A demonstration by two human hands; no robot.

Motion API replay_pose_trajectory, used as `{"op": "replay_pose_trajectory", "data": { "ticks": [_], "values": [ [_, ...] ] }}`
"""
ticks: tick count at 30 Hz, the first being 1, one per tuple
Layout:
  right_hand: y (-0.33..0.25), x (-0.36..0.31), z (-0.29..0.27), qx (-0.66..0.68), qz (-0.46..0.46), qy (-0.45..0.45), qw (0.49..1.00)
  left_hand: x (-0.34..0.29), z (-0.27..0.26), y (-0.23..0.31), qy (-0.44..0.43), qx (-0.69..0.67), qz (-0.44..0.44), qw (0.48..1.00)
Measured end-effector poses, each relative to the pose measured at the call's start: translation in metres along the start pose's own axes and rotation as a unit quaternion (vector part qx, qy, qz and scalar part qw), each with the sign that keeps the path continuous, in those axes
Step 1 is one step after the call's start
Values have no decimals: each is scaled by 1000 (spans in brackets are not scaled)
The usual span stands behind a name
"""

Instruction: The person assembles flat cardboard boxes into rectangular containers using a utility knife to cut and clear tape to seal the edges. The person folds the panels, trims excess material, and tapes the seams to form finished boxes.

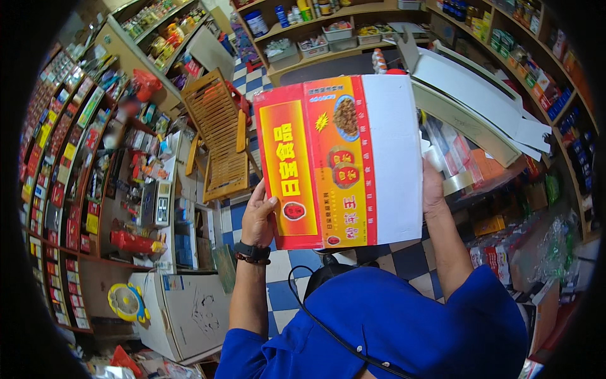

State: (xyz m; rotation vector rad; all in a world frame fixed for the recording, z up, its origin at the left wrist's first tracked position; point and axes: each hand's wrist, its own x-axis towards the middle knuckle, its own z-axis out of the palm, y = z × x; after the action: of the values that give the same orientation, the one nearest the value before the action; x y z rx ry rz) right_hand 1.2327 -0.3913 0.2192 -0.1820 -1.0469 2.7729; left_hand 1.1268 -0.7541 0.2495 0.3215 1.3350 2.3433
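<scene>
Cardboard (341,163), printed red and yellow with a plain white panel, is up between our two hands in the head view, above the checkered floor (278,309). Our left hand (257,218) pinches its left edge, thumb on the printed face; our right hand (433,189) grips the right edge, its fingers mostly hidden. We judge the handling to be midway: the board is lifted but not set down, and whether any folding or cutting is done or left, we cannot tell. On the back shelves, a pale basket (339,34) and a bin (284,60) hold small packets, too small to identify. Beside the board lies what seems an opened white carton (464,79), contents unclear.
</scene>
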Motion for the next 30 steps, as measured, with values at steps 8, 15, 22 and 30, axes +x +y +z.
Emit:
{"op": "replay_pose_trajectory", "data": {
  "ticks": [8, 15, 22, 30],
  "values": [
    [10, -4, 7, -189, -13, -7, 982, 13, -41, -33, 61, 89, -36, 993],
    [9, -8, -6, -285, -21, -87, 954, 18, -45, -49, 93, 224, 44, 969],
    [13, -17, -10, -346, -15, -100, 933, 8, 10, 39, 167, 522, 373, 749],
    [5, -15, 26, -473, -9, -186, 861, 1, 113, 81, -72, 710, 307, 630]
  ]
}}
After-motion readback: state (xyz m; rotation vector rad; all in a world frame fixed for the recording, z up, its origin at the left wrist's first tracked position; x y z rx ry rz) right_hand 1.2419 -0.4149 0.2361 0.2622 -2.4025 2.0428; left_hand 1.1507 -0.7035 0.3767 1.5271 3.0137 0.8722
